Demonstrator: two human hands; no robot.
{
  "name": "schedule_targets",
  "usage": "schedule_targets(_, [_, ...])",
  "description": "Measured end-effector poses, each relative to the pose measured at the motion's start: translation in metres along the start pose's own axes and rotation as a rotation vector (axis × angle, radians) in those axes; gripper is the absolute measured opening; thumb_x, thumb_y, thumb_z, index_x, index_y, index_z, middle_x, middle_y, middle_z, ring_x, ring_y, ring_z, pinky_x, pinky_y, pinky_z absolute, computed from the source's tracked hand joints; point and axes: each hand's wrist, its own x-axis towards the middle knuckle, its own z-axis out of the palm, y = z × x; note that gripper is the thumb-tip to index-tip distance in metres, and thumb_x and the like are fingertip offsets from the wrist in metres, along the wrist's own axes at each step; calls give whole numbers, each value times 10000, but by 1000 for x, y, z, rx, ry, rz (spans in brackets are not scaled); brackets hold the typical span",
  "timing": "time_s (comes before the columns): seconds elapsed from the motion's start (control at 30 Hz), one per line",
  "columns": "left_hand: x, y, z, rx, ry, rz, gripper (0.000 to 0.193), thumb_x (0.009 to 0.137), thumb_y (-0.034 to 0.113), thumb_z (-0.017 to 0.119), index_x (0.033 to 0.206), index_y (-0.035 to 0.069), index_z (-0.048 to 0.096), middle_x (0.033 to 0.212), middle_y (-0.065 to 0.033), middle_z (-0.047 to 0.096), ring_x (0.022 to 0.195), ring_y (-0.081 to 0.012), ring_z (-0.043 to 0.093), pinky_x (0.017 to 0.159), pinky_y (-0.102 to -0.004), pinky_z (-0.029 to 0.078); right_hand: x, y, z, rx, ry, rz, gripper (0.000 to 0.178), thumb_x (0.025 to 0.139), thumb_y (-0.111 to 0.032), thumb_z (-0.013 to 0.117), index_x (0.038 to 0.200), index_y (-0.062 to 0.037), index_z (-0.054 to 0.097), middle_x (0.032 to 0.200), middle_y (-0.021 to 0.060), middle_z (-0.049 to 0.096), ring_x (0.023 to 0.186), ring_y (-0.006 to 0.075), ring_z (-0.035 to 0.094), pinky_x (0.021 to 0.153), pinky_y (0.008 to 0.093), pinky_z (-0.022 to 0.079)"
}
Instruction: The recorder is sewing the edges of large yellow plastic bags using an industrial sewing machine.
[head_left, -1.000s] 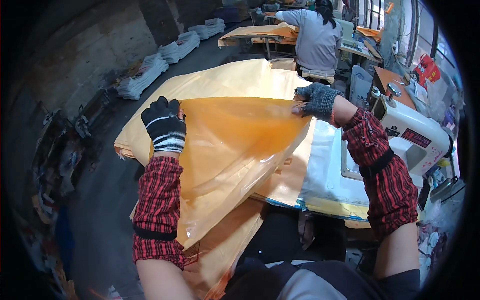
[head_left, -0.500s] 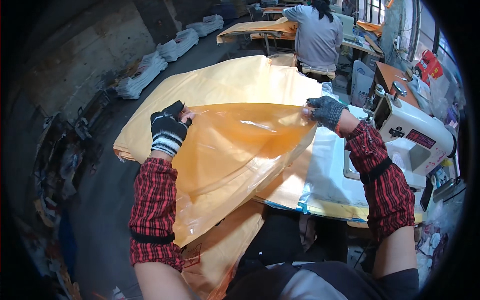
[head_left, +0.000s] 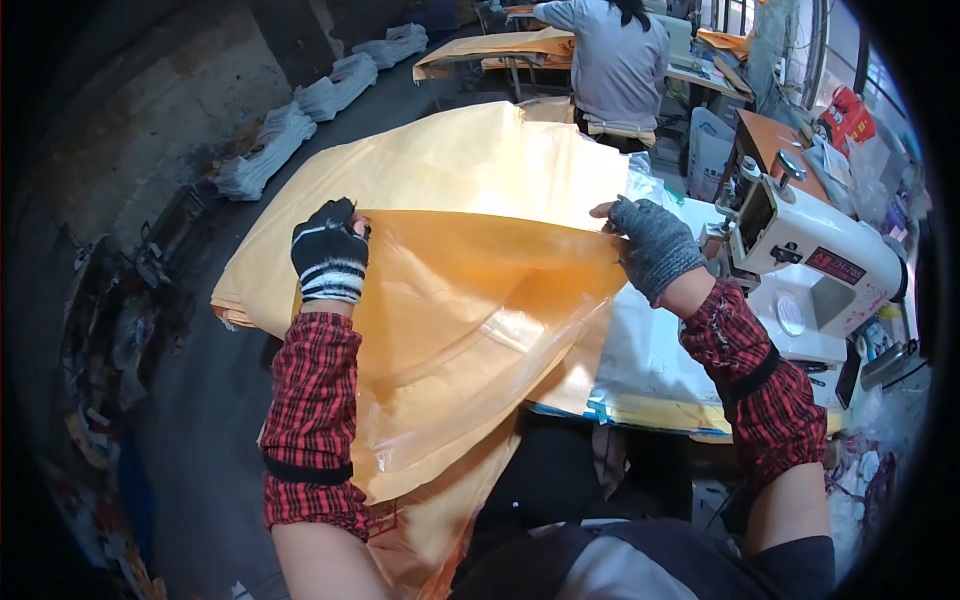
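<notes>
A large yellow-orange sack (head_left: 450, 330) with a shiny, see-through film on it is stretched between my hands, its top edge nearly level. My left hand (head_left: 330, 255), in a black-and-white fingerless glove, is closed on the left corner. At the right corner my right hand (head_left: 655, 245), in a grey glove, pinches the edge, with one fingertip sticking out beyond it. The sack's lower part hangs over the table's front edge toward my lap. Behind it lies a thick pile of pale yellow sacks (head_left: 430, 150). A white sewing machine (head_left: 820, 250) stands just right of my right hand.
The white table top (head_left: 650, 350) has a yellow front edge. Ahead, a person in grey (head_left: 620, 65) works at another table with yellow sacks. White bundles (head_left: 265, 150) lie along the left wall. A brown board (head_left: 770, 150) and plastic bags crowd the right side.
The right hand has turned, its back now facing up more and a finger reaching past the sack's edge. The sack's upper edge stays stretched. The whole view has shifted slightly.
</notes>
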Motion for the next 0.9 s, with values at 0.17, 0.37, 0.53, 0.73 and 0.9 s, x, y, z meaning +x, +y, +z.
schedule_targets(0.17, [0, -13, 0, 65, 134, -93, 126, 723, 225, 650, 742, 103, 626, 747, -93, 631, 718, -295, 608, 647, -382, 483, -19, 6, 7, -146, -45, 15, 399, 715, 14, 634, 1086, -115, 565, 804, 121, 634, 747, 278, 625, 675, 352, 504])
schedule_targets(0.37, [10, 28, -11, -8, 100, -66, 126, 704, 176, 678, 723, 90, 587, 728, -84, 608, 717, -279, 598, 620, -374, 462, -56, 37, 21, 128, -214, 318, 357, 740, 16, 600, 1080, -84, 559, 771, 119, 629, 681, 227, 605, 641, 328, 488])
schedule_targets(0.53, [14, 41, -9, -11, 95, -147, 146, 702, 190, 692, 716, 98, 580, 688, -80, 594, 688, -271, 591, 601, -373, 456, -69, 29, 22, 113, -247, 490, 349, 734, -109, 645, 1072, -98, 556, 883, 143, 637, 858, 287, 613, 771, 372, 478])
schedule_targets(0.73, [13, 64, -18, 46, 34, -172, 161, 720, 217, 673, 758, 90, 581, 758, -88, 602, 753, -286, 592, 629, -384, 453, -87, 2, 16, -49, 113, 227, 394, 696, -88, 657, 1075, -115, 557, 1078, 131, 540, 1004, 302, 514, 855, 383, 430])
schedule_targets(0.9, [14, 66, -18, 24, -11, -225, 141, 716, 213, 675, 758, 96, 610, 766, -87, 620, 762, -279, 604, 652, -383, 469, -87, -11, 10, -77, 377, -50, 415, 641, -59, 670, 1036, -137, 570, 1107, 114, 515, 1018, 317, 485, 864, 413, 408])
